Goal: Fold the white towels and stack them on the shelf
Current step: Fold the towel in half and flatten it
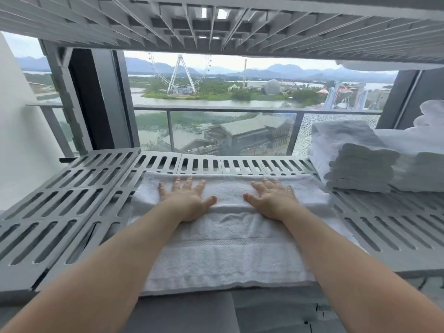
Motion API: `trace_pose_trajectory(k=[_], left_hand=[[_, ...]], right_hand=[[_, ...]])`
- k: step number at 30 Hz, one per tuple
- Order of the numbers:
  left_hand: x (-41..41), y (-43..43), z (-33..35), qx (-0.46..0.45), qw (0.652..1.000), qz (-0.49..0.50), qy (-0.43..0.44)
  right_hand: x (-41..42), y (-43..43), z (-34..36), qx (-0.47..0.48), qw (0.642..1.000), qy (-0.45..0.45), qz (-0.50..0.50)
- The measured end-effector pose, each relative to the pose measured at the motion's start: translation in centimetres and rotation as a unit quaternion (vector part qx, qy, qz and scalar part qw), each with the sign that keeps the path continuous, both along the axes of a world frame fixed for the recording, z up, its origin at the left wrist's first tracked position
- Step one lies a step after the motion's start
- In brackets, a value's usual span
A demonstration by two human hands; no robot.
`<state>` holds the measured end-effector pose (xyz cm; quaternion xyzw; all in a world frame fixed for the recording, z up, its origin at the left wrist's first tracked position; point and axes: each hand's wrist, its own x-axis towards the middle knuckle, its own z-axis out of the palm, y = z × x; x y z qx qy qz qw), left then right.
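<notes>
Bare forearms (125, 255) reach forward over the slatted grey shelf (60, 207), where a white towel (228, 255) lies flat, its near edge at the shelf's front lip. Left hand (189, 203) and right hand (274, 200) press palms-down on it, fingers spread. Folded towels (360, 167) are stacked at the right

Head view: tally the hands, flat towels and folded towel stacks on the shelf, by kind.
Hands: 2, left hand, right hand.
Flat towel: 1.
Folded towel stacks: 3, front stack, back stack, right stack.
Total: 6.
</notes>
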<state>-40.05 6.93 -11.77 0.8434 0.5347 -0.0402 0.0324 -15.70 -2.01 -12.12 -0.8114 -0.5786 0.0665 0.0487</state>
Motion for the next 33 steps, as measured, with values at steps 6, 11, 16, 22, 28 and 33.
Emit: trace_pose_trajectory(k=[6, 11, 16, 22, 28, 33], left_hand=[[0.4, -1.7, 1.1, 0.002, 0.987, 0.161, 0.011], [3.4, -4.5, 2.5, 0.016, 0.961, 0.269, 0.062], [3.1, -7.0, 2.2, 0.013, 0.936, 0.349, 0.032], [2.6, -10.0, 2.3, 0.081, 0.959, 0.268, 0.038], [2.2, -13.4, 1.3, 0.150, 0.980, 0.091, -0.093], [-0.3, -16.8, 0.8, 0.123, 0.989, 0.034, -0.079]], right_hand=[[4.2, -2.8, 0.2, -0.008, 0.999, 0.004, -0.035], [6.6, -4.1, -0.4, 0.008, 1.000, 0.023, -0.006], [8.0, -4.5, -0.8, 0.027, 0.998, 0.038, 0.034], [6.9, -6.4, 0.8, 0.063, 0.994, 0.060, 0.059], [1.5, -11.9, 1.0, 0.199, 0.963, 0.052, 0.174], [-3.0, -15.6, 0.0, 0.255, 0.951, 0.014, 0.174]])
